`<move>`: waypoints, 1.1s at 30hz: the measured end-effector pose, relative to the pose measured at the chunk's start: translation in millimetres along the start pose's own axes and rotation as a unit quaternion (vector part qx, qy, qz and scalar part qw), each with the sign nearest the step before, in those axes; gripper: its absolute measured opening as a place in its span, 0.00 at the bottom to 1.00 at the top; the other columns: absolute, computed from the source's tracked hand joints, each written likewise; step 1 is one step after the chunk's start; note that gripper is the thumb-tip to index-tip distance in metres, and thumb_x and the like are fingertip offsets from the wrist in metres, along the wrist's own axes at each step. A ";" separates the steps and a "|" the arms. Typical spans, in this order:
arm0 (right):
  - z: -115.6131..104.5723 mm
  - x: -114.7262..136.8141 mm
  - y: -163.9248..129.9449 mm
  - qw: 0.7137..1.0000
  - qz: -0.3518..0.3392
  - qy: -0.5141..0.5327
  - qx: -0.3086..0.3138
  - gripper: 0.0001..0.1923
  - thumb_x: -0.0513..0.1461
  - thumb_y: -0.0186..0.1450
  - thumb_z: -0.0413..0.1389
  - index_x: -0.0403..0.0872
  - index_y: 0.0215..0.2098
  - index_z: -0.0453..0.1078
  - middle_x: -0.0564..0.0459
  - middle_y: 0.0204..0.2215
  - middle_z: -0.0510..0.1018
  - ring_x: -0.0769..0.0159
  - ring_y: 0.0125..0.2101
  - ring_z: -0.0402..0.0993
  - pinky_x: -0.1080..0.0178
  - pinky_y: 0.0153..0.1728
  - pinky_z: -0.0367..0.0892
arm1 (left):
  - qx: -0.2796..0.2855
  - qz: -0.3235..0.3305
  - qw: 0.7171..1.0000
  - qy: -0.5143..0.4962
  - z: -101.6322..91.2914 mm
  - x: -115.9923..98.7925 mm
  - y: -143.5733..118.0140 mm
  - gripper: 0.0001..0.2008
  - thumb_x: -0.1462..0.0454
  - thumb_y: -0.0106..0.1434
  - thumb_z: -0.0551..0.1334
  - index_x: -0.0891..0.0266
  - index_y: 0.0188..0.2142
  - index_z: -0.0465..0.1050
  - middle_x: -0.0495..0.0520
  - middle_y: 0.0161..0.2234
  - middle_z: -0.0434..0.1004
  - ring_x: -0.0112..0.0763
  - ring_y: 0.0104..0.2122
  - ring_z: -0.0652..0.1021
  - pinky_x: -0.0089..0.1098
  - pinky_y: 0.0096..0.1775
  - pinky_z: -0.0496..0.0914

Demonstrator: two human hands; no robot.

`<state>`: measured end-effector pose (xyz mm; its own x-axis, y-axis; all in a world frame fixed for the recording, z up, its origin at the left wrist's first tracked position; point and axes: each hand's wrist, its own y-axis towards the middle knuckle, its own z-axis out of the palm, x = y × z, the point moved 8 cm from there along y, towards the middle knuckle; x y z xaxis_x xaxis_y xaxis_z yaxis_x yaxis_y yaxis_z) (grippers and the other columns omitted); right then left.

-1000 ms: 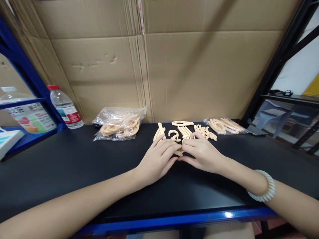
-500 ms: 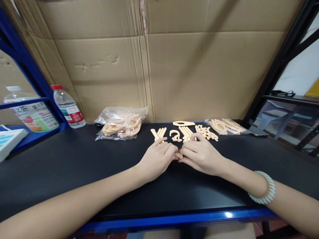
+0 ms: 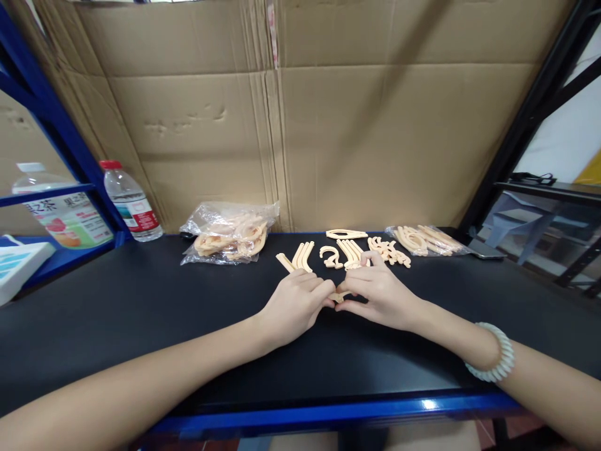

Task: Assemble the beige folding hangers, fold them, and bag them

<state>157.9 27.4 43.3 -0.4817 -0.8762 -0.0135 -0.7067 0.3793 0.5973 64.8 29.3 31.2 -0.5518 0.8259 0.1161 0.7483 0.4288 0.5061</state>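
Observation:
My left hand (image 3: 295, 305) is closed around a beige plastic hanger arm (image 3: 285, 262); one end sticks out past the knuckles at the upper left. Fingertip to fingertip with it, my right hand (image 3: 381, 292) pinches a small beige hanger piece (image 3: 339, 297) against the part in the left hand. The fingers cover most of this joint, so I cannot tell whether the pieces are fitted together. Just beyond the hands lie curved hanger arms in a left group (image 3: 304, 255) and a right group (image 3: 350, 252), with a hanger hook (image 3: 331, 255) between them.
Small curved pieces (image 3: 389, 250) lie in a pile at the right, below a long, folded hanger (image 3: 346, 234). Clear bags of beige parts stand at the left (image 3: 230, 235) and right (image 3: 425, 240). A red-capped bottle (image 3: 134, 207) and cardboard wall (image 3: 328, 144) bound the black table (image 3: 188, 307).
The hanger arm in my left hand has swung slightly left, away from the arms behind it. My left fingers have curled in, and the small piece between the hands has turned.

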 end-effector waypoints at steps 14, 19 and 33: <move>-23.7 -60.4 -5.3 0.959 0.215 0.132 -0.131 0.10 0.44 0.63 0.58 0.47 0.28 0.73 0.52 0.27 0.79 0.64 0.29 0.72 0.61 0.32 0.64 | 0.031 0.073 0.996 -0.033 -17.9 7.1 8.0 0.15 0.67 0.69 0.46 0.59 0.35 0.72 0.55 0.34 0.79 0.34 0.37 0.76 0.37 0.46 0.65; -19.6 -64.9 -8.1 0.949 0.249 0.149 -0.126 0.10 0.44 0.62 0.58 0.47 0.28 0.73 0.53 0.26 0.78 0.64 0.28 0.72 0.61 0.31 0.64 | 0.044 0.028 0.994 0.091 -11.9 52.5 5.6 0.12 0.70 0.67 0.49 0.61 0.42 0.70 0.60 0.42 0.77 0.41 0.49 0.72 0.44 0.51 0.62; -12.4 -70.7 -11.2 0.960 0.222 0.130 -0.113 0.07 0.43 0.63 0.57 0.48 0.33 0.72 0.51 0.34 0.79 0.60 0.37 0.73 0.56 0.41 0.66 | 0.139 -0.029 0.987 -0.079 2.3 92.5 -9.8 0.11 0.65 0.62 0.56 0.61 0.45 0.70 0.58 0.43 0.72 0.40 0.44 0.73 0.37 0.45 0.67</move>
<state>206.3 81.4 47.5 -0.5435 -0.6989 0.4650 -0.3177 0.6840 0.6567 7.3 102.4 35.0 -0.5479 0.8349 -0.0523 0.8019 0.5420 0.2514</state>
